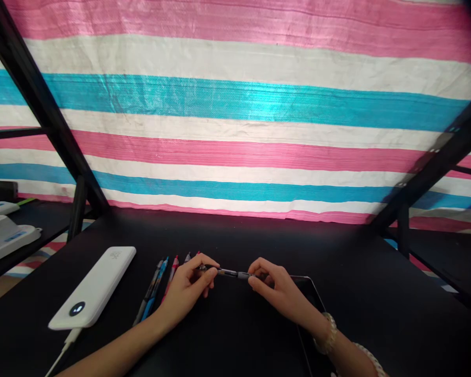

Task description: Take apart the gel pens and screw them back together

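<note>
I count one pen [228, 273] in my left fingers [206, 279] and right fingers [260, 287], and at least five other pens [157, 287], some partly hidden. My surface [361, 262] also carries one white power bank [96, 288], one white cable [68, 341] and one dark flat device [311, 289]. I wear two bracelets [331, 331]; two slanted black posts [52, 107] stand around me.

Pen [228, 273] partly hidden by fingers [265, 265]; cable [65, 346] cut off (bottom edge).
</note>
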The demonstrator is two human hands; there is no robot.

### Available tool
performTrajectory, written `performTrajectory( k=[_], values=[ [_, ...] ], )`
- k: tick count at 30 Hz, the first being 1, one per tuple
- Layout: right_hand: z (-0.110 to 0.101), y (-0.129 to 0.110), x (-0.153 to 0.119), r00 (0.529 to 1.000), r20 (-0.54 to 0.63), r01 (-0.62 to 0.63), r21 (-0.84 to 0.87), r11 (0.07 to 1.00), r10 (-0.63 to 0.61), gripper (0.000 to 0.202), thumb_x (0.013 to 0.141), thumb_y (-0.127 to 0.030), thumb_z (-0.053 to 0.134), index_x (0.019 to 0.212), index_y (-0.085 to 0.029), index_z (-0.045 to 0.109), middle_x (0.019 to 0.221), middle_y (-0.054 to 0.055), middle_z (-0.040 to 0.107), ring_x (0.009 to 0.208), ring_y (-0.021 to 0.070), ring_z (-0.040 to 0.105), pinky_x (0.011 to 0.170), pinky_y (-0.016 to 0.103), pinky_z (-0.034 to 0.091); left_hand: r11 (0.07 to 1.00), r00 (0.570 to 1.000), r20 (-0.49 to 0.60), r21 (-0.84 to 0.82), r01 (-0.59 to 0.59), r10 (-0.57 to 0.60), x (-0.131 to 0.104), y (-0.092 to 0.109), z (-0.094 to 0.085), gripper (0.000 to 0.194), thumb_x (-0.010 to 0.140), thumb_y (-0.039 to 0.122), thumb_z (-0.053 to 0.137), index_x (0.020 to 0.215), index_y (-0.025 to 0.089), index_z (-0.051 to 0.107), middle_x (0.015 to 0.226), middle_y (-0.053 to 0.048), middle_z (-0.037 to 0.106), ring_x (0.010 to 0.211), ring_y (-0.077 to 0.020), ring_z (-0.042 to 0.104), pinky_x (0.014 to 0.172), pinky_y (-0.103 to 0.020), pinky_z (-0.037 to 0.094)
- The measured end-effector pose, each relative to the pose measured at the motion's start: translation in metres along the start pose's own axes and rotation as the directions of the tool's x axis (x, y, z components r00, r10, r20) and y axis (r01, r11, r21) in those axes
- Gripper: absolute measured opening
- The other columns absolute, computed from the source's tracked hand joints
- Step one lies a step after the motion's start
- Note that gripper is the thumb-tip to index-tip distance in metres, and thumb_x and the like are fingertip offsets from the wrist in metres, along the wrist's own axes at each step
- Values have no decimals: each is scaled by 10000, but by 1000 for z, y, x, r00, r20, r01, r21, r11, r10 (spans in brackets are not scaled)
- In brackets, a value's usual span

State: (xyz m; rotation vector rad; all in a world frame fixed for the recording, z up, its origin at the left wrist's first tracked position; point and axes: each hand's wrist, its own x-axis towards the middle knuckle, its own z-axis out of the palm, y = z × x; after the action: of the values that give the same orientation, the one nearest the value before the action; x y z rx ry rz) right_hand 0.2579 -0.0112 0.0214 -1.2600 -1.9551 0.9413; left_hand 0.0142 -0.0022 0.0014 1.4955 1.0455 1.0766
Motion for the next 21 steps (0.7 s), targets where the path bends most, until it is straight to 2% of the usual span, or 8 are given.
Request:
performTrajectory(
  k=[4,10,16,21],
  values=[
    [-1,-2,0,1000,21,-23,-3,1000,23,329,1012,-305,500,727,-173,596,647,-29,572,585,116,503,542,229,341,1000,1000,18,11,-8,8,0,-4,0,268,919,425,612,957,164,659,637,27,568,512,-113,521,499,-221,398],
    [0,-2,0,1000,20,-17,-13,1000,18,139,941,-255,604,829,-176,625,711,-20,606,661,138,555,565,225,370,1000,1000,31,27,-7,6,0,-4,-1,271,922,429,608,957,164,656,639,27,563,517,-116,522,499,-221,401],
    [0,-4,-1,998,57,-16,-22,1000,17,155,966,-248,563,856,-179,649,706,-18,624,660,139,561,566,230,364,999,998,59,41,-5,2,-1,1,0,274,914,423,617,952,155,655,634,29,565,501,-103,516,489,-209,382],
    [0,-4,-1,998,63,-3,-25,1000,4,57,900,-190,630,845,-174,632,701,-37,577,622,117,516,556,219,363,998,998,61,70,-2,-2,-1,1,0,281,913,428,613,944,152,658,624,24,573,494,-104,518,482,-206,378]
  ],
)
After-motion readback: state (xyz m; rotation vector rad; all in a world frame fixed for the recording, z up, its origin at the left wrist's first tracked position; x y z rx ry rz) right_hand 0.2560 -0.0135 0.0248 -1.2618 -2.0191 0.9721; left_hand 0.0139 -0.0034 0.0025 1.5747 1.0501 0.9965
